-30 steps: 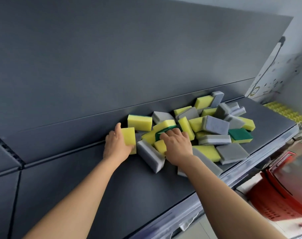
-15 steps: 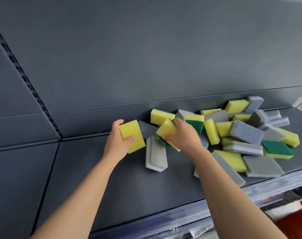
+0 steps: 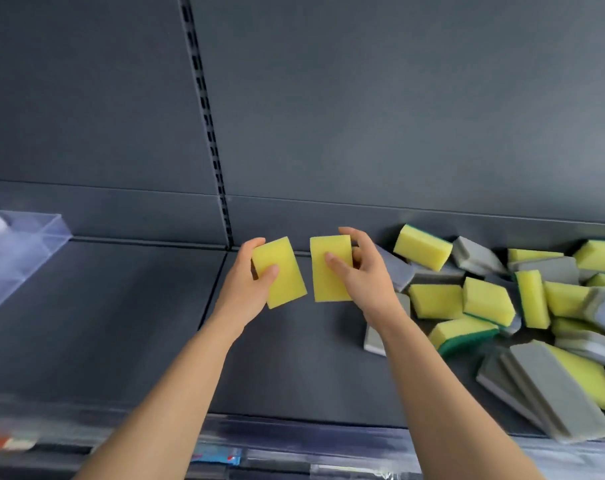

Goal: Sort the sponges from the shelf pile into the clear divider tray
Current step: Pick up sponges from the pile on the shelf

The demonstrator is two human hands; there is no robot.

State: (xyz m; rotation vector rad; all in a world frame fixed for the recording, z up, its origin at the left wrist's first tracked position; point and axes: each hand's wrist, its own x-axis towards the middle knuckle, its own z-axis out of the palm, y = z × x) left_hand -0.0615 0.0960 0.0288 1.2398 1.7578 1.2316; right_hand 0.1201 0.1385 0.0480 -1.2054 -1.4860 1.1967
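Note:
My left hand (image 3: 247,285) grips a yellow sponge (image 3: 283,277) above the dark shelf, thumb across its face. My right hand (image 3: 367,275) holds a second yellow sponge (image 3: 328,271) just to the right of it; the two sponges are a small gap apart. The pile of yellow, green-backed and grey sponges (image 3: 522,317) lies on the shelf at the right, behind and beside my right forearm. The clear divider tray (image 3: 20,244) stands at the far left edge of the shelf, only partly in view.
The dark shelf surface (image 3: 128,323) stretches between my hands and the tray. A slotted upright (image 3: 207,126) runs down the back panel. The shelf's front edge strip (image 3: 294,441) carries price labels.
Both hands have lifted their yellow sponges away from the pile and moved left. The view has swung left, and the clear tray has come into sight.

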